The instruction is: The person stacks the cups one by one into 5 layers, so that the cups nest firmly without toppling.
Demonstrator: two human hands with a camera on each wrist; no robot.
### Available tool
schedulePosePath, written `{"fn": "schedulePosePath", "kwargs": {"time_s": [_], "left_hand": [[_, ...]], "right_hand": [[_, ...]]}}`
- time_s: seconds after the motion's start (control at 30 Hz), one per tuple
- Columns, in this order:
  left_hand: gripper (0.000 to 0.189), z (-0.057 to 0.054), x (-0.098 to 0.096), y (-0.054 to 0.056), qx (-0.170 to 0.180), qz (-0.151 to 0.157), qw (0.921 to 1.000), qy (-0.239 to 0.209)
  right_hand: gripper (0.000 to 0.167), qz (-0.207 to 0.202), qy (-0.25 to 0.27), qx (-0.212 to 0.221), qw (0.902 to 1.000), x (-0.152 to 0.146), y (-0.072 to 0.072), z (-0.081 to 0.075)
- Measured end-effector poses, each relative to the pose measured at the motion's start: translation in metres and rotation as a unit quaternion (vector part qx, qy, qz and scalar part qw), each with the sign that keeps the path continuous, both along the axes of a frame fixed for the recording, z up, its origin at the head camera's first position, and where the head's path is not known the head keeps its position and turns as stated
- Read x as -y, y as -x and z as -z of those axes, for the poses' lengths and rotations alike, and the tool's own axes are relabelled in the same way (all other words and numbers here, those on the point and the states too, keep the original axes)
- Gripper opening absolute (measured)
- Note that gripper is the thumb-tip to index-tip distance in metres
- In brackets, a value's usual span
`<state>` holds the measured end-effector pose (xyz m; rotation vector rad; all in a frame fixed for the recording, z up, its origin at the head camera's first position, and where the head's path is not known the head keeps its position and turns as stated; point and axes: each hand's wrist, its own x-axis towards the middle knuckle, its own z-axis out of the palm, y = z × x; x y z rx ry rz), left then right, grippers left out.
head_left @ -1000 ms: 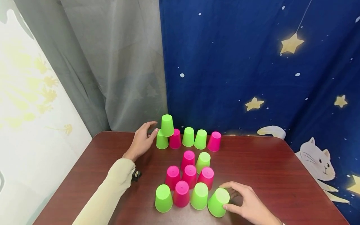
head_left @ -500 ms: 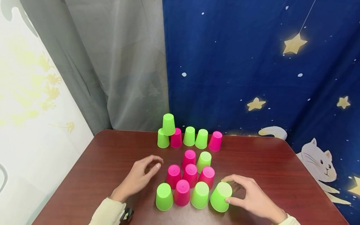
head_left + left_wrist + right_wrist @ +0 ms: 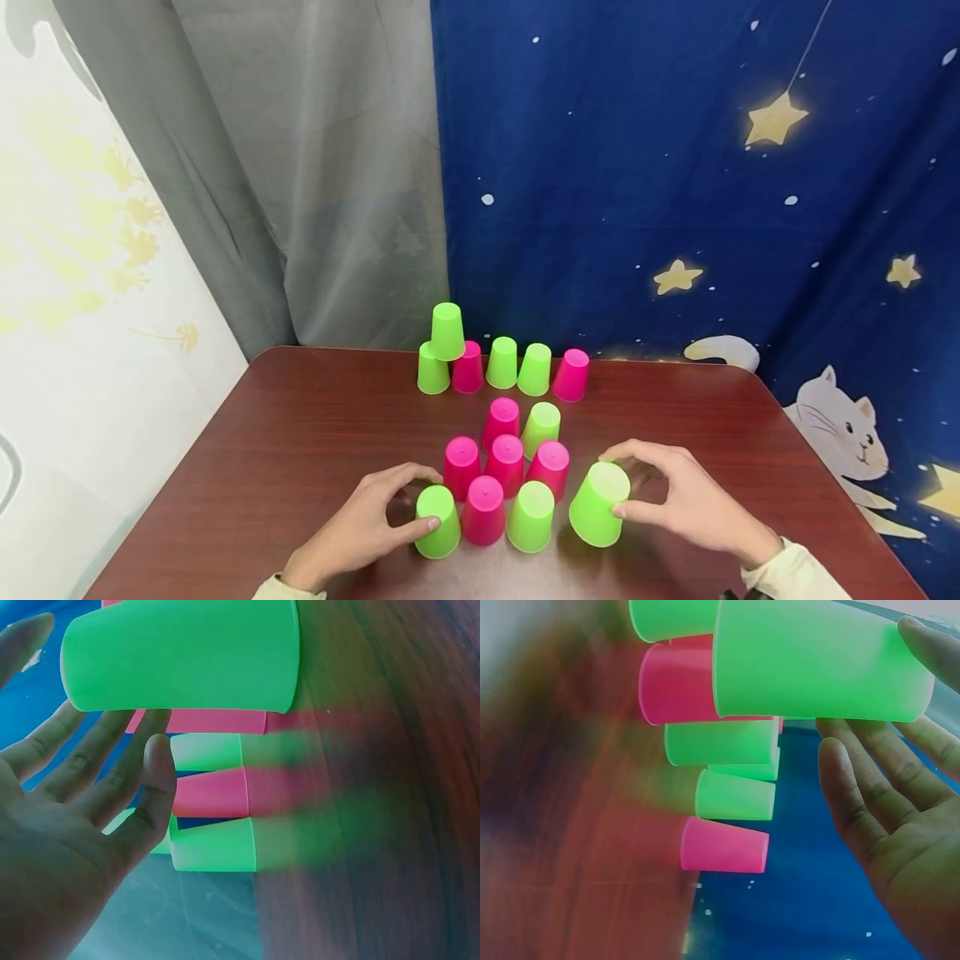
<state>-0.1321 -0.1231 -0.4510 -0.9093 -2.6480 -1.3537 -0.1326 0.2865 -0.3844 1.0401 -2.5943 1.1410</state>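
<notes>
Since the earlier frames the left hand (image 3: 367,512) is coming away from the far cups toward the nearest row, while the right hand (image 3: 693,504) is shifting its cup outward. The left hand is spreading loosely around the leftmost green cup (image 3: 438,531), its thumb showing no firm pinch; the right hand is grasping the held green cup (image 3: 597,508) between thumb and fingers, seemingly lifting it just off the tabletop (image 3: 322,392). Between them a pink cup (image 3: 483,517) and a green cup (image 3: 530,521) are standing upside down. Beyond, a pink trio (image 3: 506,467), then a pink-and-green pair (image 3: 542,427), are standing in single layers. Along the far edge, a row of five (image 3: 573,375) is carrying one raised green cup (image 3: 447,332) across its two leftmost members. Judging by this, stacking is only beginning: one cup is sitting up high, the others remaining unstacked. The reddish-brown wood is shining slightly; behind its far edge grey (image 3: 360,167) and starry blue curtains (image 3: 600,125) are hanging, with a pale panel (image 3: 112,292) flanking the left edge.
</notes>
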Motion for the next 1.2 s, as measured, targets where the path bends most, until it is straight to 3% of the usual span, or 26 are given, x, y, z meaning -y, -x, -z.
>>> {"fn": "schedulePosePath", "kwargs": {"time_s": [0.4,0.8,1.2], "left_hand": [[0.034,0.0,0.0,-0.002,0.026,0.013,0.9994,-0.018],[0.033,0.001,-0.002,-0.002,0.003,0.014,0.9998,-0.016],[0.033,0.003,-0.001,-0.003,-0.019,0.01,0.9997,-0.011]], "right_hand": [[0.042,-0.014,-0.042,-0.022,0.9988,-0.001,0.013,-0.035],[0.041,-0.023,-0.069,-0.044,0.9964,0.012,0.032,-0.066],[0.039,-0.009,-0.089,-0.02,0.9958,0.027,0.057,-0.079]]}}
